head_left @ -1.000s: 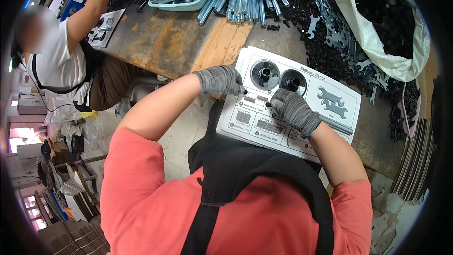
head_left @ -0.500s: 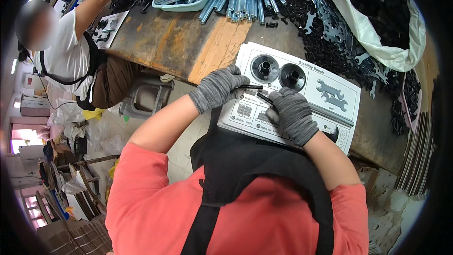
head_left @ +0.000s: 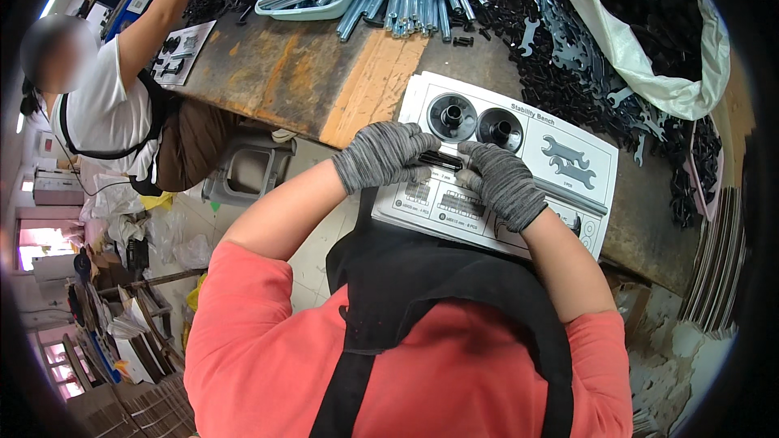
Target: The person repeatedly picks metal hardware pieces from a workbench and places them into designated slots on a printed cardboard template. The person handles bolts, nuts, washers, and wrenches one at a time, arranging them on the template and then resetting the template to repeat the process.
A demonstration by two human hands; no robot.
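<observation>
Over a stack of white printed cards (head_left: pixel 414 211), my left hand (head_left: pixel 383 154) and my right hand (head_left: pixel 505 182), both in grey knit gloves, meet from either side. Between their fingertips are black bolts (head_left: pixel 442 160), lying side by side, pinched at the left end by the left hand and at the right end by the right. Just beyond the fingers sit two round black caps (head_left: pixel 451 116) with raised centres. To the right, the card carries two grey wrench shapes (head_left: pixel 568 164); real or printed, I cannot tell. A metal tube (head_left: pixel 578 201) lies below them, partly behind my right hand.
Shiny metal tubes (head_left: pixel 418 4) are heaped in and around a pale tray (head_left: pixel 312 11) at the back. Black bolts (head_left: pixel 540 81), loose wrenches (head_left: pixel 572 45) and a white sack (head_left: pixel 633 65) fill the right. At left a co-worker (head_left: pixel 105 105) reaches over the table (head_left: pixel 268 65).
The black bolts were apart, one in each hand; now they lie together between both hands. My hands have drawn closer. The co-worker's arm has shifted slightly left.
</observation>
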